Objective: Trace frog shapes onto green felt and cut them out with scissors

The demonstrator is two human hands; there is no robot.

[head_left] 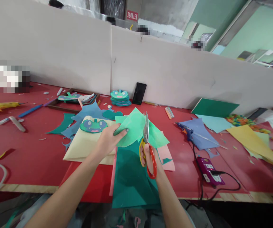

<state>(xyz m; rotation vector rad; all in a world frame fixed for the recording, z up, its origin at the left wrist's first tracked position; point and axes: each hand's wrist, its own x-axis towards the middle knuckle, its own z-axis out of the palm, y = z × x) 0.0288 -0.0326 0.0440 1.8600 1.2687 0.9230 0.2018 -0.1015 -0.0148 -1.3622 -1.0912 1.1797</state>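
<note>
My left hand [111, 139] pinches a sheet of light green paper [133, 126] at its left side. In my right hand [150, 158] is a pair of scissors [146, 133] with one red and one yellow handle, its blades pointing up at the light green paper. To the right of the blades a part of that paper hangs at an angle. Dark green sheets [135, 180] lie beneath both hands, over the table's front edge. Left of them, a frog-like paper face [94, 125] rests on cream paper [79, 148].
Behind stand a stack of paper faces [120, 98] and a black phone [139, 93] against the grey partition [155, 63]. To the right are a blue glue gun [186, 131], a purple power strip [210, 171] with cables, and yellow paper [252, 142]. A pen tray [53, 104] sits back left.
</note>
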